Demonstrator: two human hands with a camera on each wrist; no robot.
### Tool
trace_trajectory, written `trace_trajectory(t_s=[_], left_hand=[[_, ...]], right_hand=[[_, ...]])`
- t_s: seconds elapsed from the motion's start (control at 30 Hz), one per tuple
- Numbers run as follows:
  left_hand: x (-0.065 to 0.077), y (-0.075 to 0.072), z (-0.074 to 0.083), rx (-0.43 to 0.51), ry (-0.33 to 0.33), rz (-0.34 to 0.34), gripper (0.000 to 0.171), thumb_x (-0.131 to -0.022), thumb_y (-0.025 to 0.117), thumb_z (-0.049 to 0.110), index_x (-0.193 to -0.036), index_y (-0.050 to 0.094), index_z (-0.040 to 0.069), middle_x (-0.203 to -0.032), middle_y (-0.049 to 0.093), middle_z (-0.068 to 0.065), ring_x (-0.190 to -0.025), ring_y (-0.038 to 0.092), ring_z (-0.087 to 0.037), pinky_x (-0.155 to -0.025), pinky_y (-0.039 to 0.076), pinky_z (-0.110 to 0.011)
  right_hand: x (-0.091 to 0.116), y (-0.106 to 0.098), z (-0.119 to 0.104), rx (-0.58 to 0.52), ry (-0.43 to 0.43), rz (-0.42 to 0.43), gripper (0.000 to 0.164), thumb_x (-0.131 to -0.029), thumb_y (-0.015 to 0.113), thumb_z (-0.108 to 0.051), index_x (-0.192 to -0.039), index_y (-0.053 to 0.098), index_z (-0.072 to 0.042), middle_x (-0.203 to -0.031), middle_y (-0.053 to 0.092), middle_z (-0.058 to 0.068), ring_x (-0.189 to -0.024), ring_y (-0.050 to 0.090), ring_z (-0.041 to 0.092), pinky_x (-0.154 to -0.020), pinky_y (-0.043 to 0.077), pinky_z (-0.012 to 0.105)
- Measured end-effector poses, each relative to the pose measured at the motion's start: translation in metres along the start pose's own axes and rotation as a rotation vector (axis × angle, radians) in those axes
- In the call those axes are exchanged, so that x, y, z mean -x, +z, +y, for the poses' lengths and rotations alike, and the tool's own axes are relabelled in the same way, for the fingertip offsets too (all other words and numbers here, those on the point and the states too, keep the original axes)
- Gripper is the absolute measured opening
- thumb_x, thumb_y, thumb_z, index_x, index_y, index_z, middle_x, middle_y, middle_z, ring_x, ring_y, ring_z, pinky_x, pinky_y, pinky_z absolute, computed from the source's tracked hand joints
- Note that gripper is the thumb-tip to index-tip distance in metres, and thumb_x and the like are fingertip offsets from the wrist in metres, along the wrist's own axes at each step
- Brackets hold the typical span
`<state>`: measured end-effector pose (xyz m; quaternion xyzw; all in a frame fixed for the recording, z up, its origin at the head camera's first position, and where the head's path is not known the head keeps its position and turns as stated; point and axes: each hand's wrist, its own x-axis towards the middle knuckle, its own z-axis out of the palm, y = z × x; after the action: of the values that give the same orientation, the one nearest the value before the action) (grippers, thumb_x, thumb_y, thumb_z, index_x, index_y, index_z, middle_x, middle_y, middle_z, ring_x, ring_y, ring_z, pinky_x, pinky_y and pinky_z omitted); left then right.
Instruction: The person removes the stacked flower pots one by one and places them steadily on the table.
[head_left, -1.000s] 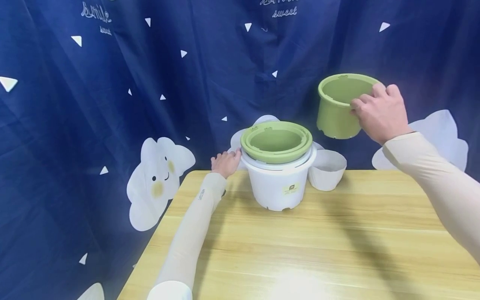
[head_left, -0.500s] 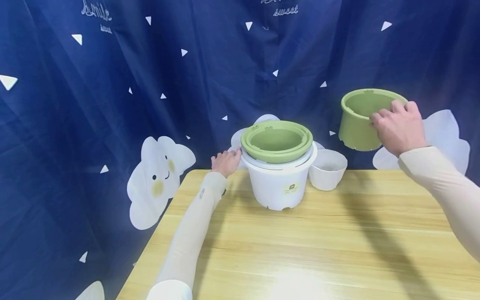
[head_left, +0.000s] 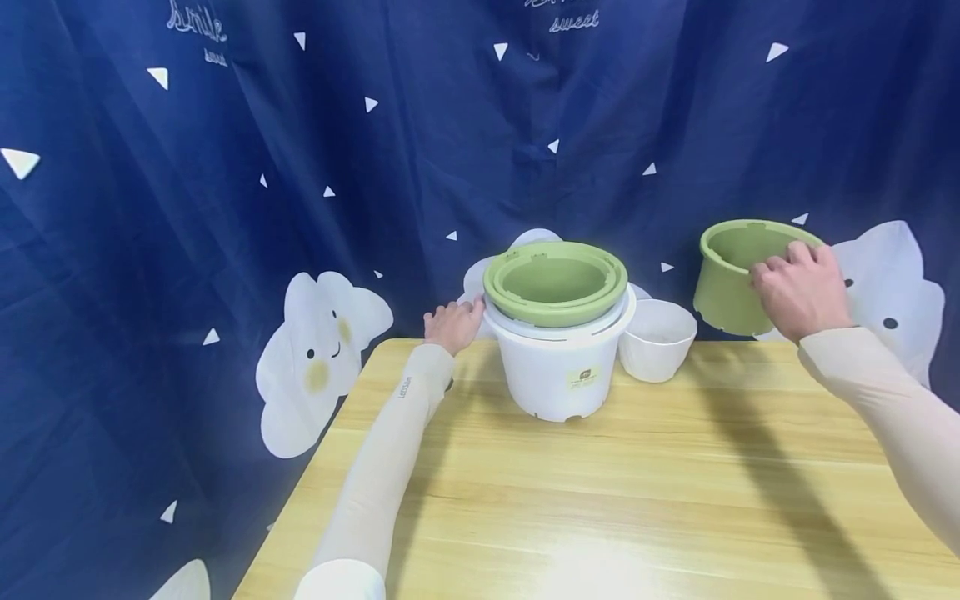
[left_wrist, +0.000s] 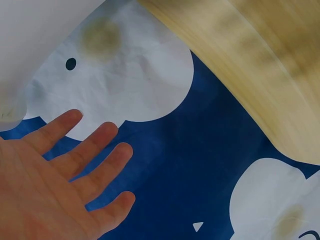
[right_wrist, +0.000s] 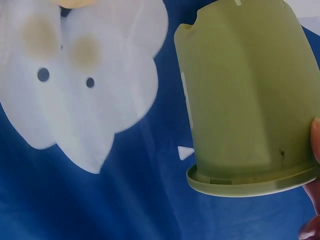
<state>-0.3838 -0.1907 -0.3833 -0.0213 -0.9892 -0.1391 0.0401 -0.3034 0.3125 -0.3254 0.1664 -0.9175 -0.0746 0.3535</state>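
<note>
1. The table (head_left: pixel 525 483) is of light yellow wood, with fine grain that runs across it; its far left corner is rounded.
2. Near the far edge, a white pot (head_left: pixel 551 367) stands upright on it. The pot has small notches at its foot, and a pale label (head_left: pixel 582 378) on its front.
3. Just beside it, on the right in the head view, stands a smaller white bowl (head_left: pixel 656 343), also upright. I cannot tell if these two are touching.
4. A long shadow (head_left: pixel 780 475) lies over the right part, and a bright glare (head_left: pixel 600 571) at the near side.
</note>
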Motion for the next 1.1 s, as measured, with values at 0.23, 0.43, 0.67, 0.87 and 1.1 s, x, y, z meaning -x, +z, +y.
trace_trajectory(t_s=[0.23, 0.43, 0.67, 0.87, 1.1], left_hand=[[0.000, 0.000, 0.000, 0.004, -0.001, -0.007, 0.085, -0.102, 0.001, 0.063, -0.142, 0.059, 0.016, -0.144, 0.059, -0.017, -0.132, 0.052, -0.042, -0.112, 0.033, -0.063], [0.001, 0.000, 0.002, 0.005, 0.014, 0.012, 0.079, -0.105, 0.005, 0.058, -0.142, 0.060, 0.014, -0.143, 0.060, -0.019, -0.133, 0.052, -0.043, -0.111, 0.033, -0.064], [0.003, 0.000, 0.001, 0.016, 0.004, 0.002, 0.079, -0.105, 0.005, 0.058, -0.143, 0.059, 0.015, -0.144, 0.060, -0.018, -0.133, 0.052, -0.043, -0.111, 0.032, -0.064], [0.002, -0.001, 0.001, 0.006, 0.017, 0.022, 0.081, -0.105, 0.003, 0.059, -0.140, 0.060, 0.015, -0.142, 0.061, -0.018, -0.130, 0.054, -0.042, -0.110, 0.034, -0.063], [0.001, -0.001, 0.000, 0.010, 0.022, 0.030, 0.079, -0.106, 0.005, 0.058, -0.141, 0.061, 0.015, -0.141, 0.062, -0.018, -0.130, 0.055, -0.043, -0.110, 0.035, -0.063]], right_hand=[[0.009, 0.011, 0.003, 0.001, 0.028, -0.051, 0.009, -0.083, 0.062, -0.001, -0.074, 0.064, -0.004, -0.074, 0.064, 0.017, -0.086, 0.049, 0.042, -0.078, 0.037, 0.058], [0.019, 0.026, 0.003, -0.004, 0.019, -0.076, 0.009, -0.078, 0.060, 0.004, -0.074, 0.063, -0.004, -0.075, 0.066, 0.017, -0.087, 0.050, 0.043, -0.078, 0.037, 0.059], [0.030, 0.046, -0.001, 0.003, -0.015, -0.092, 0.009, -0.077, 0.060, 0.002, -0.072, 0.061, -0.006, -0.073, 0.064, 0.014, -0.087, 0.049, 0.039, -0.076, 0.036, 0.057], [0.035, 0.054, -0.005, 0.007, -0.014, -0.100, 0.010, -0.078, 0.060, 0.002, -0.073, 0.061, -0.006, -0.074, 0.064, 0.013, -0.088, 0.050, 0.039, -0.076, 0.036, 0.056], [0.049, 0.069, -0.009, -0.010, -0.021, -0.059, 0.009, -0.075, 0.060, 0.003, -0.070, 0.059, -0.004, -0.072, 0.063, 0.015, -0.086, 0.050, 0.041, -0.074, 0.035, 0.057]])
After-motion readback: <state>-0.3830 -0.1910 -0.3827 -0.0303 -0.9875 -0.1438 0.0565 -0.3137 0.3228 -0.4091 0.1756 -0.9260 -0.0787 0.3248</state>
